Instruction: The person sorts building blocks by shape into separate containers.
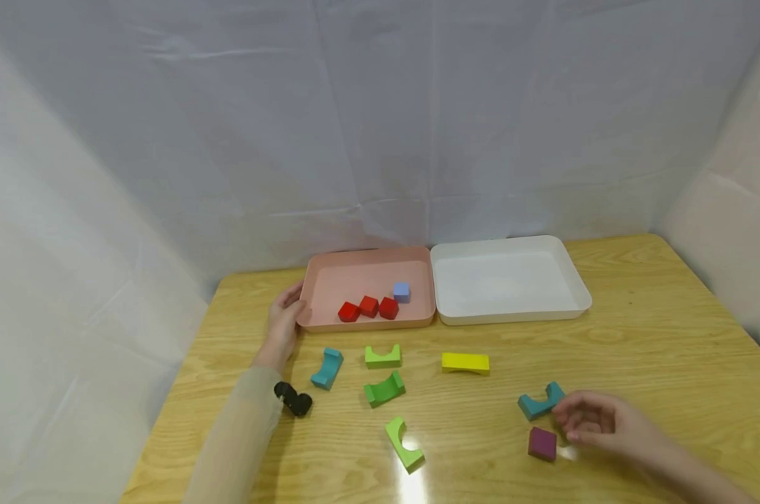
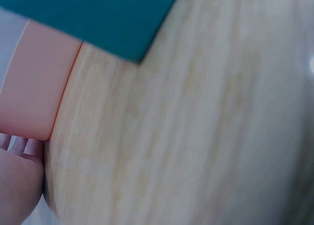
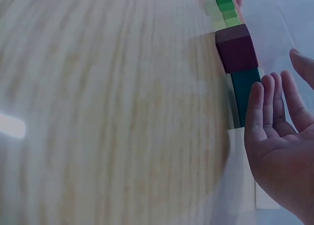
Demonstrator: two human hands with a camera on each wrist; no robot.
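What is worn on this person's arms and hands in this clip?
The left hand is bare; its forearm wears a thin, pale beige sleeve reaching the wrist, with a small black device at the cuff. The right hand and the forearm behind it are bare, no sleeve showing. No rings or gloves visible.

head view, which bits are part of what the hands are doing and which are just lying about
In hand:
left hand touching pink tray
right hand beside purple cube and teal arch

Lying about:
white tray
yellow block
green arches
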